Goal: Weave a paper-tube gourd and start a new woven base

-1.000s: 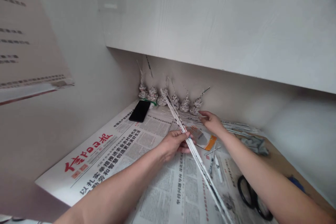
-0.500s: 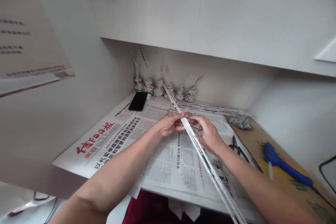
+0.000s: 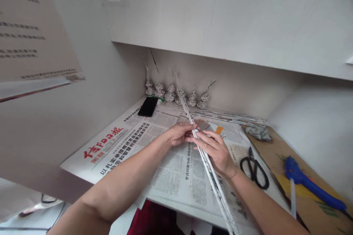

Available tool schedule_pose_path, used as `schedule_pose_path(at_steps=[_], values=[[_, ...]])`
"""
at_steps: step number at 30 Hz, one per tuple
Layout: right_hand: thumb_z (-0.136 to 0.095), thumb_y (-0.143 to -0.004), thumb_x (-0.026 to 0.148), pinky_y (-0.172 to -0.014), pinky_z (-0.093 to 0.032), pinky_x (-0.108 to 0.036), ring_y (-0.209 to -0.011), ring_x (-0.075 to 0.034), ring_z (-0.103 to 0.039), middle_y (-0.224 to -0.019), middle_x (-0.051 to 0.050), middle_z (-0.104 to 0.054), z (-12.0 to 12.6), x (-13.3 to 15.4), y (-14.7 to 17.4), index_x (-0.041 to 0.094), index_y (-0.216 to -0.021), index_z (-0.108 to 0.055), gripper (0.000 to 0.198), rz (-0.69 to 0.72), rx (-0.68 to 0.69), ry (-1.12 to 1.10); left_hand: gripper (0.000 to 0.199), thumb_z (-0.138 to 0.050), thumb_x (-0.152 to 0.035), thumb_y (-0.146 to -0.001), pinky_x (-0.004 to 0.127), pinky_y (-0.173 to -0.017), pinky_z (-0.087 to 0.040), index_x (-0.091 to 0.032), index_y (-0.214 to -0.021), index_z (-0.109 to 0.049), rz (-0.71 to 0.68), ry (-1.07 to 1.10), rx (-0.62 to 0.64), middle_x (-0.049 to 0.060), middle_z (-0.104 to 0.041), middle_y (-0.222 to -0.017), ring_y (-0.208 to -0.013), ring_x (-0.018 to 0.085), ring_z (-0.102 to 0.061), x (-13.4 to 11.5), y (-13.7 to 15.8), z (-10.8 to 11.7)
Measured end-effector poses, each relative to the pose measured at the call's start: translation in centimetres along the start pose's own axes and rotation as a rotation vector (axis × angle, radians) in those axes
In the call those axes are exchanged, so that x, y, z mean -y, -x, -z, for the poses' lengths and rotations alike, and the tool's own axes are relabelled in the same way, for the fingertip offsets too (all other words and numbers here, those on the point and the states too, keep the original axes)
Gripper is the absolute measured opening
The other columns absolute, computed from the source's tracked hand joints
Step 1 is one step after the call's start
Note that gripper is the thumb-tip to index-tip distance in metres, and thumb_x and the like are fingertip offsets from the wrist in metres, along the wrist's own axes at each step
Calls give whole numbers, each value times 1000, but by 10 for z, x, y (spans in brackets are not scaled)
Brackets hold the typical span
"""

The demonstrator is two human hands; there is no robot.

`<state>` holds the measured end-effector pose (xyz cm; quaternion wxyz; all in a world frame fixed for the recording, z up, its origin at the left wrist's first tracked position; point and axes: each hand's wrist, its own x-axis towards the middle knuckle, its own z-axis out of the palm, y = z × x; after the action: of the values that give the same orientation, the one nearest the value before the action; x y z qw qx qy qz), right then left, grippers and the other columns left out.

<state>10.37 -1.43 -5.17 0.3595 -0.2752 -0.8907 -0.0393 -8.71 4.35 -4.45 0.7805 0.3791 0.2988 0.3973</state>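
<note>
A bundle of long, thin rolled newspaper sticks (image 3: 211,170) slants from the back middle down toward my body. My left hand (image 3: 180,133) pinches the bundle between thumb and fingers about midway along. Just to the right and slightly lower, my right hand (image 3: 216,148) lies with its fingers over the same sticks, and its fingertips reach across them. Its thumb is hidden. Beneath both hands a newspaper (image 3: 176,180) covers the table.
Several woven paper gourds (image 3: 170,93) line the back wall beside a black phone (image 3: 148,107). More paper sticks (image 3: 228,116) lie at the back right. To the right are black-handled scissors (image 3: 253,170), a grey cloth (image 3: 258,132) and a blue glue gun (image 3: 309,181) on cardboard.
My right hand has gone from pinching near the left fingertips to laying its fingers across the sticks. The view has turned slightly, and the scissors show more fully.
</note>
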Motion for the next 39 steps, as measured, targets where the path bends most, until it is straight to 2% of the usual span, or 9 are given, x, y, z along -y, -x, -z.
schedule_pose_path(at_steps=[4,7,9,14,20,28,34,36,39], values=[[-61,-88,20,-96,-47,-43,-110,-25,-54,-120,-5,-63,0,-6,3,40,-132,-56,48,-41,-74,33,18,-69,-24,-81,22,-56,-57,-8,-90,-70,25,-27,-3,8,-72,-76,-60,12,-66,1,-1,1],[-59,-89,17,-83,-52,-34,-92,-19,-59,-100,-4,-64,-1,-9,5,39,-129,-59,46,-55,-83,-51,21,-71,-26,-80,21,-56,-57,-8,-90,-70,44,-36,3,8,-72,-77,-61,12,-67,2,-1,1],[-58,-89,15,-81,-52,-31,-89,-17,-60,-96,-3,-63,-2,-11,6,38,-130,-57,47,-54,-68,-115,21,-71,-26,-79,21,-56,-57,-9,-90,-70,55,-37,2,7,-72,-76,-61,12,-66,3,-1,1],[-56,-91,16,-82,-53,-27,-90,-16,-64,-96,-3,-65,-4,-11,9,38,-133,-55,47,-79,-7,-204,24,-72,-27,-78,20,-56,-56,-8,-91,-71,62,-48,20,9,-72,-76,-61,12,-67,6,-1,1],[-52,-93,15,-86,-51,-27,-94,-16,-65,-103,-3,-69,2,-5,5,39,-130,-58,44,-96,44,-264,18,-68,-23,-81,22,-66,-57,-7,-88,-71,38,-11,39,11,-74,-77,-71,15,-71,7,-2,2],[-54,-93,19,-86,-51,-30,-92,-17,-67,-108,-2,-72,-3,-12,9,35,-125,-63,37,-147,84,-378,19,-69,-26,-80,25,-63,-55,-8,-87,-69,49,-38,9,12,-74,-76,-69,17,-70,6,-1,-2],[-57,-91,30,-84,-53,-32,-86,-19,-69,-96,-4,-75,-6,-11,10,28,-112,-72,25,-323,51,-592,22,-69,-28,-81,30,-69,-57,-8,-90,-69,7,-39,46,13,-74,-80,-74,18,-71,9,-3,1],[-61,-88,39,-82,-54,-34,-86,-21,-70,-93,-6,-75,-11,-9,11,25,-106,-74,27,-448,1,-678,24,-70,-28,-80,30,-70,-57,-8,-92,-69,-9,-37,52,13,-74,-81,-75,19,-71,10,-3,0],[-65,-81,50,-66,-55,-33,-74,-22,-70,-85,-8,-76,-18,-6,12,21,-88,-77,31,-668,-74,-734,23,-69,-28,-81,28,-67,-55,-8,-94,-69,-34,-24,51,11,-74,-81,-73,17,-70,11,-1,-3]])
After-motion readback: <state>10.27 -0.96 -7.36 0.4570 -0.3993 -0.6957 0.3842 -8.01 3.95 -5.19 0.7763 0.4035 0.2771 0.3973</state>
